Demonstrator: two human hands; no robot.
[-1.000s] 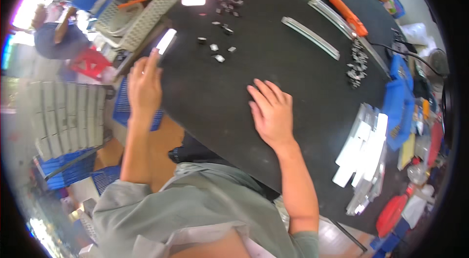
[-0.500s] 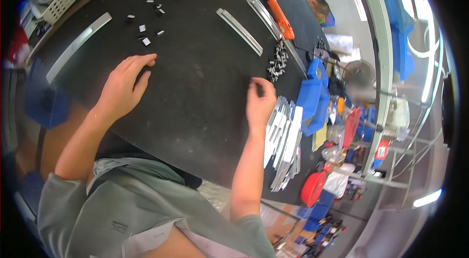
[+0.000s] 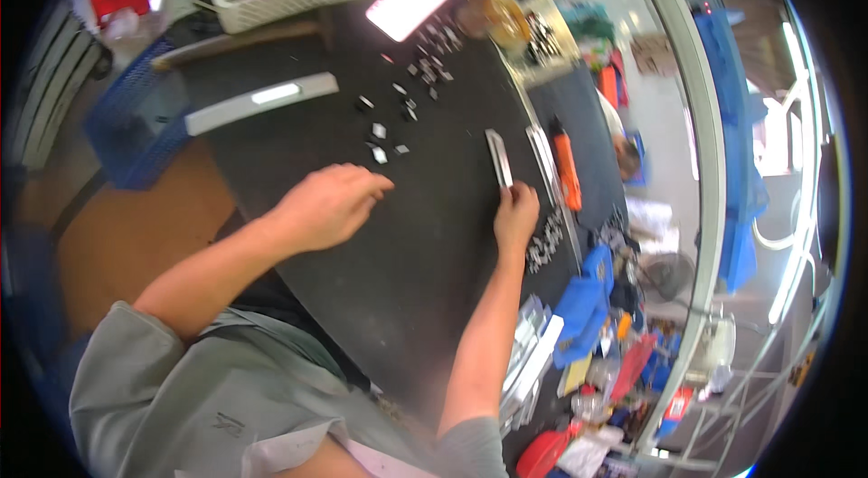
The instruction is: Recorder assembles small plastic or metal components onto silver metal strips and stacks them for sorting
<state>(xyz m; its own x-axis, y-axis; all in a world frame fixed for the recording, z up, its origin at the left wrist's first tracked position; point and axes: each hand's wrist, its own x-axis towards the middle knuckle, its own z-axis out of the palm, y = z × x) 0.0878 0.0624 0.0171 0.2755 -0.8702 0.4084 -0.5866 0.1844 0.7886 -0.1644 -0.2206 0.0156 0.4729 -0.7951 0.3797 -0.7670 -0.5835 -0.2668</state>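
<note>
My right hand [image 3: 517, 214] has its fingers closed on the near end of a short silver metal rail [image 3: 498, 159] that lies on the black tabletop [image 3: 407, 274]. Over the left part of the table hovers my left hand [image 3: 333, 205], its fingers loosely bent and nothing visible in them. Just beyond its fingertips are several small black-and-white pieces [image 3: 379, 153]. A longer silver strip [image 3: 262, 104] lies further left. Right of the held rail is another rail [image 3: 542, 163], with an orange power screwdriver [image 3: 567, 169] beside it.
A pile of small parts [image 3: 544, 243] lies right of my right hand. Blue bins [image 3: 583, 306] and stacked metal strips [image 3: 529, 360] line the right side. At the back are a bright-screened phone [image 3: 413, 0] and a white basket [image 3: 271, 8]. A blue crate [image 3: 136, 125] stands left.
The view has shifted, so the table sits lower in it. My right hand has moved away from the stacked strips and taken the rail's near end. My left hand's fingers are more bent.
</note>
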